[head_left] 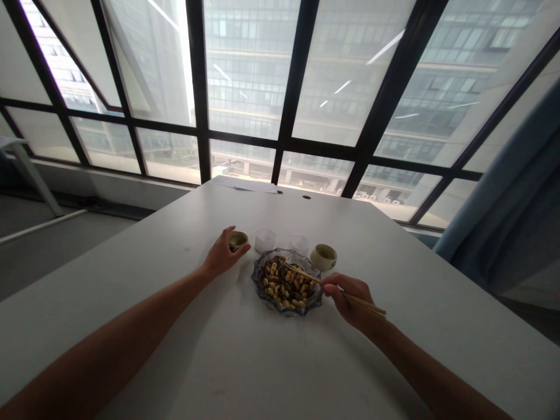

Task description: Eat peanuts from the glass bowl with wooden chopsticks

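Observation:
My left hand (223, 253) is curled round the side of a small green cup (238, 239), thumb and fingers on either side of it. In my right hand (350, 294) is a pair of wooden chopsticks (363, 303), their tips over the nuts and dark seeds (286, 283) in a scalloped glass bowl (318, 301). A second green cup (324, 257) stands just right of the bowl. Two small white cups, one at the left (265, 240) and one at the right (300, 244), sit behind the bowl.
The white table (219, 361) extends toward large windows. Papers (245, 185) lie at its far edge, near two round holes. A blue curtain (494, 216) hangs at the right, and a white table frame (39, 178) stands at the left.

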The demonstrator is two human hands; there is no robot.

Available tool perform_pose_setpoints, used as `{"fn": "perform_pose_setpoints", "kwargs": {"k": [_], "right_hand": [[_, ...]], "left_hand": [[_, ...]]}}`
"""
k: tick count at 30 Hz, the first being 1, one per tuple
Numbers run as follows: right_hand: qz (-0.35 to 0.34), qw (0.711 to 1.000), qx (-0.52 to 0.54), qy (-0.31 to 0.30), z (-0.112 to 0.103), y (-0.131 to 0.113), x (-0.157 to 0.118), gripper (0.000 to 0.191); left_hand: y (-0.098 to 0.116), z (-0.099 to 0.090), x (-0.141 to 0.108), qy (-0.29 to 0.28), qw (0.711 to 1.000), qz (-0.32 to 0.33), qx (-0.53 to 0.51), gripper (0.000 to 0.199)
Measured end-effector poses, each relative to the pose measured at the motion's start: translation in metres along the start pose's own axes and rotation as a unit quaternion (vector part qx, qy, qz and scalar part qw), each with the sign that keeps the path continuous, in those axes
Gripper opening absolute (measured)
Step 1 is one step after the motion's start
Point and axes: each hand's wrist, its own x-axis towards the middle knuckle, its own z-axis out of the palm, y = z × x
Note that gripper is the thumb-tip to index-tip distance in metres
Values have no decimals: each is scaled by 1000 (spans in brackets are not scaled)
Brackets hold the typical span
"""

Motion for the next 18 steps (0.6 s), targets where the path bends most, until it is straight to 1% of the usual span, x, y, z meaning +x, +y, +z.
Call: {"fn": "perform_pose_setpoints", "kwargs": {"k": [2,5,11,14,18], "right_hand": [[-19,1000,4,6,0,1,1,36],[-19,1000,7,9,-1,0,2,38],[28,1000,-2,-7,1,-1,-1,42],[38,999,13,9,1,1,-3,42],[67,997,25,30,0,2,-1,45]], "left_hand": [[1,0,0,2,1000,0,0,77],[2,-1,-1,0,1000,-4,3,77],[2,-2,-1,-6,1000,4,5,76],[2,-3,-1,-10,1000,-1,9,77],[3,-2,-1,-10,1000,2,6,78]]}}
